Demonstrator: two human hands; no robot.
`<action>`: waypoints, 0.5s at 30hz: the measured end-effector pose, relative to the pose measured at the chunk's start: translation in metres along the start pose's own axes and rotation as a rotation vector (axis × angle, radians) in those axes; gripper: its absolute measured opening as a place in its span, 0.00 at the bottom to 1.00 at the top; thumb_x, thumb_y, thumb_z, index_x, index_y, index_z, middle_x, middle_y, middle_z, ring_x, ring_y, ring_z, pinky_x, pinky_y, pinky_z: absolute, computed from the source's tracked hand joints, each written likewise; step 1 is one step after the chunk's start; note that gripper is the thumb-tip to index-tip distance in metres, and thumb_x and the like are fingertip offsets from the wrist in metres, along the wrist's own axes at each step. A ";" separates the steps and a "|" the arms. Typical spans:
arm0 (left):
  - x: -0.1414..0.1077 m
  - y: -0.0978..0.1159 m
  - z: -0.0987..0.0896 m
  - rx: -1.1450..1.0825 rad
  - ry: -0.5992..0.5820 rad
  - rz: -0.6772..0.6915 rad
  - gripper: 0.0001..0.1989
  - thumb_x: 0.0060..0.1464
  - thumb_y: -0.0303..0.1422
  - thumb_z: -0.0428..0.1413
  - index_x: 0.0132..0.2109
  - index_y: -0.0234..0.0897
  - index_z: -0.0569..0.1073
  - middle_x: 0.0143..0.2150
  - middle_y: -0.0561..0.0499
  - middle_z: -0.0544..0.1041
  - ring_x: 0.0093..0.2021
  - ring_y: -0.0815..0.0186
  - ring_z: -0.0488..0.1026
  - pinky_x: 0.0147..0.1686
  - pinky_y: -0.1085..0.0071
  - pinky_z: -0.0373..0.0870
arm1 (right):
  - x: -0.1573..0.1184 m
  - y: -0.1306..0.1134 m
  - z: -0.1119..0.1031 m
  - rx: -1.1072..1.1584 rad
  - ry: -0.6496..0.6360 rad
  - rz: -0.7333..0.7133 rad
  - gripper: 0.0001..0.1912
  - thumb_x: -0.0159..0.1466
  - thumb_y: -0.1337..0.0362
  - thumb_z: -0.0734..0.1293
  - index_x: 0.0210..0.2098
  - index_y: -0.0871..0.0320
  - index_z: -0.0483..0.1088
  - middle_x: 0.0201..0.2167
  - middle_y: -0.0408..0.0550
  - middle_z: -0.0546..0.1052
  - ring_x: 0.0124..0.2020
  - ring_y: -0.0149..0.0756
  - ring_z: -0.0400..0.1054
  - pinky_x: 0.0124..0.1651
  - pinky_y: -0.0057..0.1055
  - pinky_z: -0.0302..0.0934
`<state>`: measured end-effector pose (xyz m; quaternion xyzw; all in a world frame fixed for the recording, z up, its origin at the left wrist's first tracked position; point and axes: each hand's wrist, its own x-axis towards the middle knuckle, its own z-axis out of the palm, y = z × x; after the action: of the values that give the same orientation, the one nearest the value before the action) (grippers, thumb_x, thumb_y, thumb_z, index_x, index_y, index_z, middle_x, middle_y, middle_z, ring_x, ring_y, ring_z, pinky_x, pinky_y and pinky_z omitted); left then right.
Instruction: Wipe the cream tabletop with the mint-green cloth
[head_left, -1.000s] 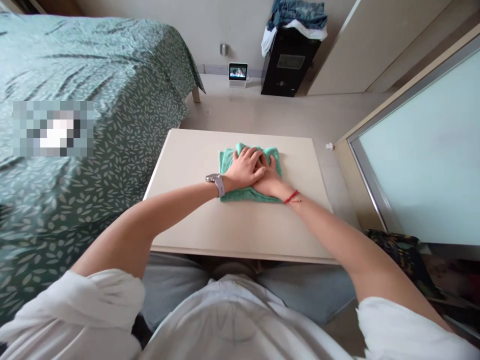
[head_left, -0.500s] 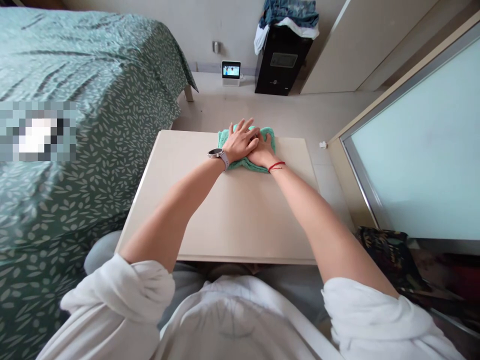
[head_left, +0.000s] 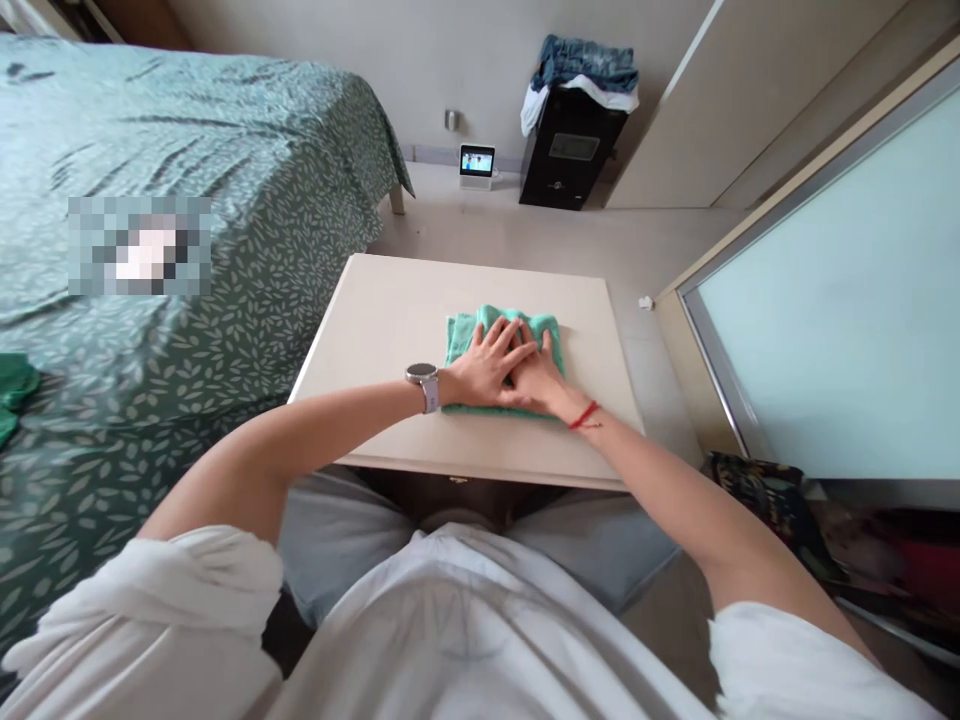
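A folded green towel [head_left: 463, 335] lies flat on the cream tabletop [head_left: 397, 300]. My left hand [head_left: 491, 368], with a watch [head_left: 421, 374] on its wrist, rests palm down on top of my right hand, its fingers stretched out and slightly spread. Beneath it, my right hand [head_left: 541, 375] presses flat on the towel; part of its fingers is covered by the left. A red string bracelet [head_left: 583, 415] circles the right wrist.
To the left stands a bed [head_left: 247, 200] with a green leaf-patterned cover. Beyond the table are a small lit screen [head_left: 477, 162] on the floor and a black cabinet [head_left: 574, 160] topped with clothes. A frosted glass panel [head_left: 847, 300] runs along the right.
Both hands and the towel have slid from the table's far edge towards me, the left elbow bending outward. The view has shifted a little, and the left hand stays over the right.
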<state>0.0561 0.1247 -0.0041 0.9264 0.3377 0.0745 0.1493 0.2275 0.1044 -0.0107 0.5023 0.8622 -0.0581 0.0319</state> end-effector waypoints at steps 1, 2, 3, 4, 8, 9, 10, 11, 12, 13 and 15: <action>-0.011 0.011 0.005 -0.007 -0.008 0.014 0.60 0.61 0.65 0.65 0.85 0.31 0.59 0.87 0.20 0.43 0.86 0.20 0.39 0.77 0.16 0.40 | -0.016 -0.007 0.003 0.005 -0.002 -0.006 0.47 0.77 0.43 0.64 0.88 0.51 0.49 0.90 0.60 0.43 0.88 0.78 0.32 0.78 0.88 0.40; -0.022 0.022 0.009 -0.017 -0.019 0.034 0.61 0.60 0.65 0.66 0.85 0.31 0.59 0.87 0.21 0.42 0.86 0.19 0.38 0.77 0.16 0.40 | -0.033 -0.013 0.005 0.012 0.001 -0.013 0.48 0.76 0.42 0.64 0.88 0.51 0.49 0.90 0.60 0.43 0.88 0.78 0.31 0.78 0.88 0.39; -0.034 0.033 0.014 -0.027 -0.031 0.052 0.62 0.59 0.65 0.67 0.85 0.32 0.59 0.87 0.21 0.41 0.86 0.19 0.38 0.77 0.15 0.40 | -0.050 -0.019 0.008 0.021 0.010 -0.023 0.49 0.76 0.42 0.64 0.88 0.52 0.49 0.90 0.60 0.44 0.88 0.78 0.32 0.79 0.88 0.39; -0.044 0.044 0.019 -0.038 -0.039 0.066 0.62 0.58 0.65 0.68 0.85 0.32 0.59 0.87 0.21 0.40 0.86 0.19 0.37 0.77 0.15 0.41 | -0.066 -0.025 0.011 0.031 0.020 -0.037 0.49 0.76 0.41 0.64 0.88 0.52 0.48 0.89 0.59 0.45 0.88 0.77 0.32 0.79 0.87 0.39; -0.072 0.081 0.034 -0.061 -0.061 0.072 0.66 0.51 0.63 0.73 0.86 0.35 0.59 0.87 0.23 0.38 0.86 0.19 0.36 0.78 0.16 0.40 | -0.114 -0.042 0.022 0.067 0.030 -0.074 0.53 0.71 0.43 0.70 0.88 0.47 0.48 0.89 0.54 0.48 0.88 0.74 0.35 0.81 0.85 0.39; -0.074 0.086 0.035 -0.057 -0.067 0.071 0.67 0.49 0.61 0.74 0.86 0.36 0.59 0.88 0.24 0.38 0.86 0.20 0.36 0.79 0.16 0.41 | -0.120 -0.043 0.023 0.073 0.026 -0.072 0.54 0.69 0.44 0.71 0.88 0.47 0.48 0.89 0.54 0.48 0.88 0.73 0.36 0.82 0.84 0.40; -0.073 0.090 0.036 -0.053 -0.076 0.076 0.67 0.48 0.58 0.76 0.86 0.37 0.59 0.88 0.24 0.38 0.86 0.21 0.37 0.79 0.17 0.41 | -0.122 -0.043 0.024 0.077 0.021 -0.065 0.55 0.68 0.46 0.71 0.88 0.47 0.48 0.89 0.55 0.48 0.88 0.73 0.37 0.82 0.83 0.40; -0.070 0.090 0.035 -0.049 -0.085 0.083 0.68 0.47 0.56 0.76 0.86 0.36 0.58 0.88 0.24 0.39 0.86 0.21 0.37 0.79 0.17 0.41 | -0.122 -0.040 0.024 0.079 0.018 -0.058 0.56 0.68 0.47 0.71 0.88 0.49 0.47 0.89 0.56 0.48 0.88 0.73 0.37 0.82 0.82 0.40; -0.064 0.089 0.033 -0.046 -0.093 0.092 0.67 0.48 0.56 0.76 0.86 0.35 0.58 0.87 0.23 0.39 0.86 0.20 0.36 0.78 0.16 0.41 | -0.119 -0.037 0.024 0.079 0.014 -0.051 0.56 0.68 0.48 0.71 0.88 0.50 0.47 0.89 0.56 0.48 0.88 0.73 0.37 0.83 0.82 0.40; -0.056 0.085 0.031 -0.046 -0.100 0.103 0.67 0.49 0.56 0.75 0.86 0.33 0.57 0.87 0.22 0.39 0.86 0.19 0.36 0.77 0.14 0.42 | -0.114 -0.031 0.023 0.075 0.011 -0.046 0.56 0.68 0.49 0.71 0.89 0.50 0.47 0.89 0.55 0.47 0.88 0.73 0.36 0.83 0.82 0.40; -0.035 0.072 0.027 -0.044 -0.107 0.131 0.66 0.52 0.56 0.73 0.86 0.31 0.56 0.87 0.20 0.39 0.86 0.17 0.36 0.75 0.12 0.42 | -0.097 -0.014 0.021 0.061 0.007 -0.028 0.55 0.68 0.49 0.71 0.89 0.50 0.47 0.89 0.54 0.45 0.88 0.75 0.34 0.82 0.84 0.39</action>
<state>0.0794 0.0434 -0.0074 0.9456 0.2662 0.0419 0.1823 0.2633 0.0108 -0.0196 0.4910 0.8671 -0.0830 0.0127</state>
